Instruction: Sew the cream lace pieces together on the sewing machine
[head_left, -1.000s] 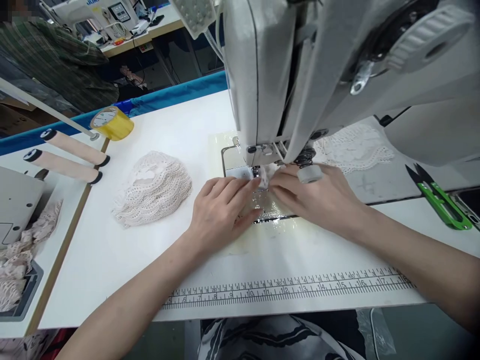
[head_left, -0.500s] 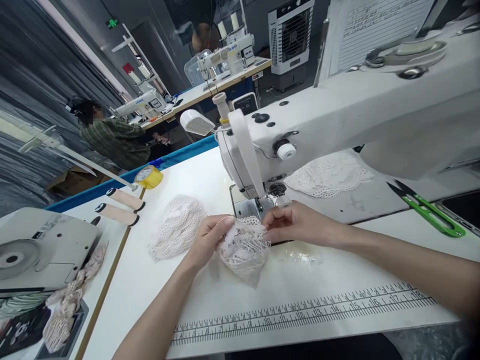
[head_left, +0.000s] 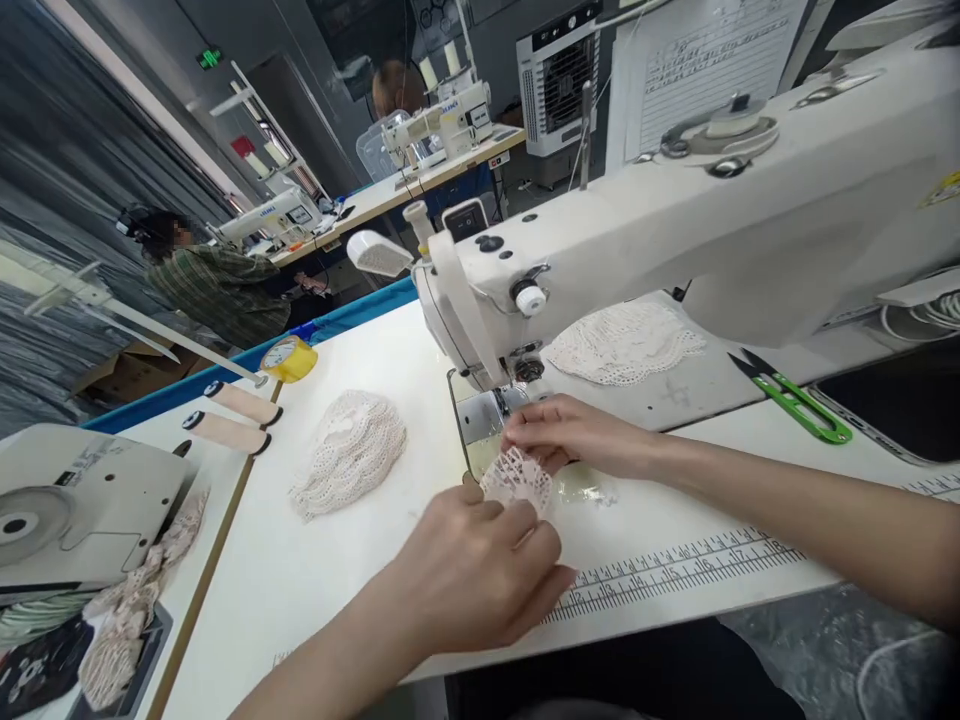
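A piece of white openwork lace [head_left: 517, 478] lies between my two hands, just in front of the sewing machine's needle area [head_left: 501, 402]. Knuckles up, my left hand [head_left: 487, 565] is closed on the lace's near side and covers most of it. My right hand [head_left: 566, 435] pinches the far edge close by the presser foot, its fingertips partly hiding that edge. Left of the machine rests a heap of cream lace pieces [head_left: 351, 450]. More white lace [head_left: 626, 340] lies behind the needle, under the machine arm [head_left: 675, 230].
Green-handled thread snips [head_left: 802, 405] lie at right beside a dark phone-like slab [head_left: 892, 400]. A printed ruler [head_left: 675, 565] runs along the table's front edge. Yellow tape [head_left: 290, 358] and two thread spools [head_left: 229, 432] sit at left. A person [head_left: 214, 280] sits at another machine beyond.
My left hand has swung right and nearer, turning knuckles up over the lace, which now shows less. My right hand stays by the needle. The whole view has shifted slightly.
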